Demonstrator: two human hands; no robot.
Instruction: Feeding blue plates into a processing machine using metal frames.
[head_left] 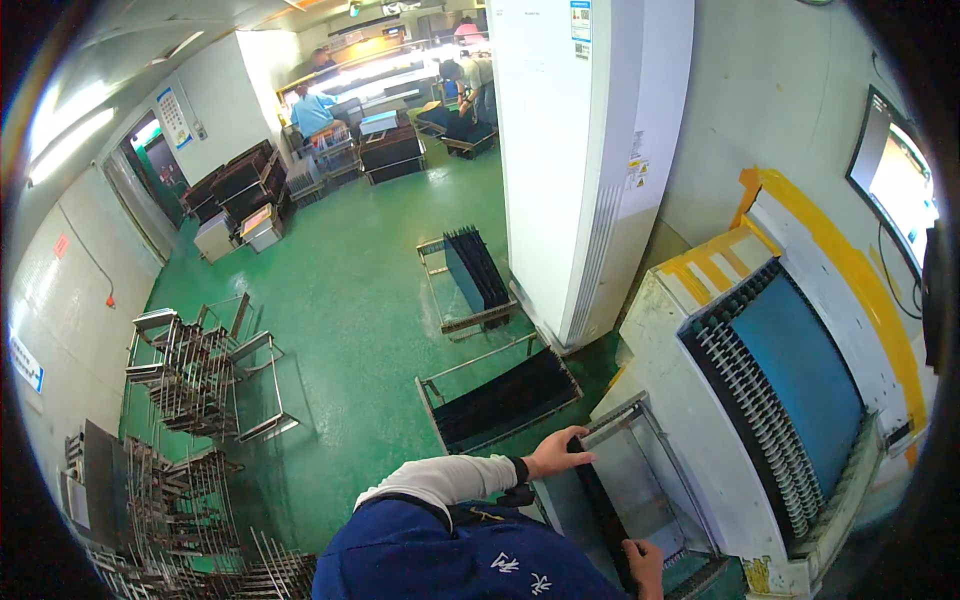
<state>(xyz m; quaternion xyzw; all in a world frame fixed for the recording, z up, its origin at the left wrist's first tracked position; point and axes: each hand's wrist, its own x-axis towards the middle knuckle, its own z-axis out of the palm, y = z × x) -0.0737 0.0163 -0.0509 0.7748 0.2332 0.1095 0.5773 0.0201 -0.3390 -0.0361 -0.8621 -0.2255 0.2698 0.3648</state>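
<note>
At the lower middle, my left hand (560,452) is closed over the far end of a dark strip-like edge of panels (598,500). My right hand (646,566) has its fingers curled on the near end of that same edge. The panels stand in a metal rack (655,420) close to my body, and a greyish clear area shows inside the frame. Just right of the rack is a machine with a bed of rollers (745,400), where a blue panel (800,370) lies. How many panels I hold cannot be made out.
Two metal racks of dark panels, one nearer (505,400) and one farther (475,270), stand on the green floor. A tall white cabinet (545,150) rises behind them. Metal racks (195,385) crowd the left. A screen (895,180) hangs right; people (313,110) work far back.
</note>
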